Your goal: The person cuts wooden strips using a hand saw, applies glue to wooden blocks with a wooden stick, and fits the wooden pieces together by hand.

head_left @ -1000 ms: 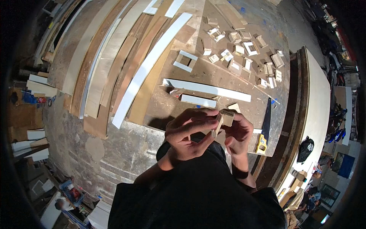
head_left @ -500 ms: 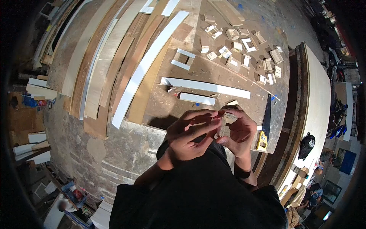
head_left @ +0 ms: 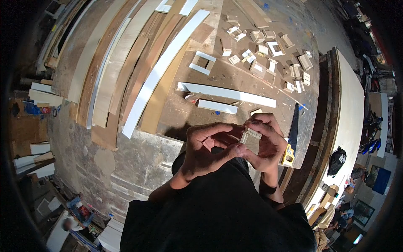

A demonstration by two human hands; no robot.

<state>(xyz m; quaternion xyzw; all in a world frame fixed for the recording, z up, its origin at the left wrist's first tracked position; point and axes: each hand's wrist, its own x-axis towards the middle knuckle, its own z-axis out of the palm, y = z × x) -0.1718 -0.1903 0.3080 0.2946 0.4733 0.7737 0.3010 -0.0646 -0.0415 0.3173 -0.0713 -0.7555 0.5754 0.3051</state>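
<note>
A small wooden piece (head_left: 252, 141), pale with a rough edge along its top, is held between both hands close to my chest. My left hand (head_left: 210, 147) has its thumb and fingertips closed on the piece's left side. My right hand (head_left: 269, 140) wraps round the right side, thumb below and fingers above. On the bench just beyond the hands lie a short white strip (head_left: 217, 106) and a longer white strip (head_left: 228, 95). To the right of my right hand lies a handsaw (head_left: 289, 155) with a yellow handle.
Long boards (head_left: 166, 73) run along the left of the bench. A square wooden frame (head_left: 202, 63) lies in the middle, with several small wooden frames and blocks (head_left: 262, 50) at the upper right. A large pale panel (head_left: 349, 96) stands at right, a black cap-like item (head_left: 337, 161) on it.
The wooden piece has turned in my hands, showing a broad flat face instead of an open, angled side. My left thumb has come up onto it, and its fingers have shifted.
</note>
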